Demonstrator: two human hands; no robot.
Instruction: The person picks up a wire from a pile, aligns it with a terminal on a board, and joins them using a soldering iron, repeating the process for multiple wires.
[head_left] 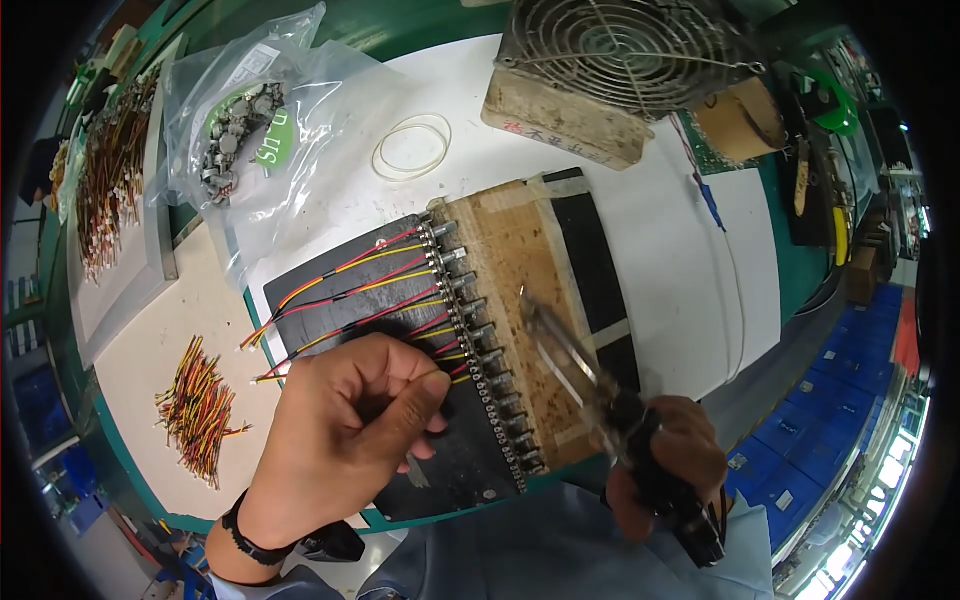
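Observation:
My left hand (365, 405) pinches short red, yellow and black wires at the near end of the wired stretch; its curled fingers hide most of them. Their tips reach a row of small metal components (487, 352), probably potentiometers, clamped along the seam of a black and wooden jig (520, 290). Farther up the row, several wires (350, 310) run leftward from the terminals over the black board. My right hand (685, 455) grips a black-handled soldering gun (640, 450), whose metal tip points up and left over the wood, apart from the components.
A pile of loose coloured wires (200, 412) lies on the left. Behind it stand a tray of wire bundles (115, 185) and a clear bag (240, 135) of metal parts. A fan with a wire grille (625, 55) and a pale wire coil (412, 147) are at the back.

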